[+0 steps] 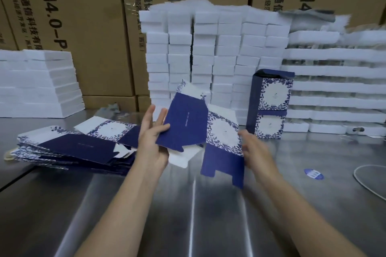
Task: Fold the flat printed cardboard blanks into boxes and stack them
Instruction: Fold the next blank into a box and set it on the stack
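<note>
Two bare forearms reach forward from the bottom of the view over a shiny steel table (188,204). The left hand (151,142) is raised with its palm turned to the right. Its fingers (150,112) point upward, nearly straight and slightly spread, and the thumb appears to pinch the near left edge of a cardboard blank (221,131) against them. The right hand (255,148) is lower and blurred, with its fingers bent toward the blank's right edge. It cannot be told whether they grip it or only touch it.

The blank hangs in the air between the two sets of fingers, above the table and partly opened. It has a plain navy panel by the left fingers, a white panel ringed with blue leaf print by the right fingers, and navy and white flaps hanging below.

To the left of the left fingers, a pile of flat blanks (73,148) in the same print lies on the table. Beyond the right fingers, two folded boxes (271,98) stand stacked one on the other. Behind everything rise stacks of white foam blocks (208,52) and brown cartons (87,16).
</note>
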The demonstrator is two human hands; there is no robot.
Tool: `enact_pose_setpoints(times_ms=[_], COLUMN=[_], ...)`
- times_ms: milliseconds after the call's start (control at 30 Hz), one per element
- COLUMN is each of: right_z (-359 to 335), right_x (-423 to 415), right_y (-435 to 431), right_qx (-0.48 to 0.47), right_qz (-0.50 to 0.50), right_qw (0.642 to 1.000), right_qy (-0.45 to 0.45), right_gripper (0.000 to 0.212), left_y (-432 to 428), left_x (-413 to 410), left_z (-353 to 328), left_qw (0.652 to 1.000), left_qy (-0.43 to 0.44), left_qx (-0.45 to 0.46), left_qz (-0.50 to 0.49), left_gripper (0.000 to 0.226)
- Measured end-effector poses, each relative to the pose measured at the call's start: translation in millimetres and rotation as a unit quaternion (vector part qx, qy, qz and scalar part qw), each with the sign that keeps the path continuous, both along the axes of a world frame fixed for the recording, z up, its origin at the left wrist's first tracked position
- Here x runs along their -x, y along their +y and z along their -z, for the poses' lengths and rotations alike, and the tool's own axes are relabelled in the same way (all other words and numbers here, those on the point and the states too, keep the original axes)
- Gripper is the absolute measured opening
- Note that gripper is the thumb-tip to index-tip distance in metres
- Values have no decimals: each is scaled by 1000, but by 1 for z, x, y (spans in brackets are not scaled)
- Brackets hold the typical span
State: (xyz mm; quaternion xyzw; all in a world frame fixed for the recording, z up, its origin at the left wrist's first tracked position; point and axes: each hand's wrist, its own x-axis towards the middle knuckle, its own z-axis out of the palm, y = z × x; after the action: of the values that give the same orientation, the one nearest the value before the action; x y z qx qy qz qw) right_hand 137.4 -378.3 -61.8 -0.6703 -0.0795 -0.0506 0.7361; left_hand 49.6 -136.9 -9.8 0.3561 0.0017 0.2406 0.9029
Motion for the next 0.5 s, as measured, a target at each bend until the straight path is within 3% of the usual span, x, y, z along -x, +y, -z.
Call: enact_pose_setpoints(times_ms=[33, 133, 200, 333, 500], right_z=[0, 6, 3, -5, -27], right_x=[1, 4, 5, 9, 29], right_y=[0, -5, -8, -10, -5], right_qx=[19, 37, 33, 65, 26], right_qz=[12, 39, 45, 53, 90], right_qw=[999, 996, 995, 992, 991], right_qy=[-24, -69, -79, -96, -100], right_gripper=[24, 52, 59, 53, 39], left_y=[2, 7, 9, 4, -15], left_x=[-4, -13, -18, -21, -9], left_z=[8, 25, 30, 26, 14], left_qw=[999, 993, 986, 971, 953], left_qy=[21, 72, 89, 84, 54], left_qx=[-19, -59, -111, -221, -299], left_qz=[15, 73, 86, 36, -10], left_gripper=[69, 78, 78, 65, 45])
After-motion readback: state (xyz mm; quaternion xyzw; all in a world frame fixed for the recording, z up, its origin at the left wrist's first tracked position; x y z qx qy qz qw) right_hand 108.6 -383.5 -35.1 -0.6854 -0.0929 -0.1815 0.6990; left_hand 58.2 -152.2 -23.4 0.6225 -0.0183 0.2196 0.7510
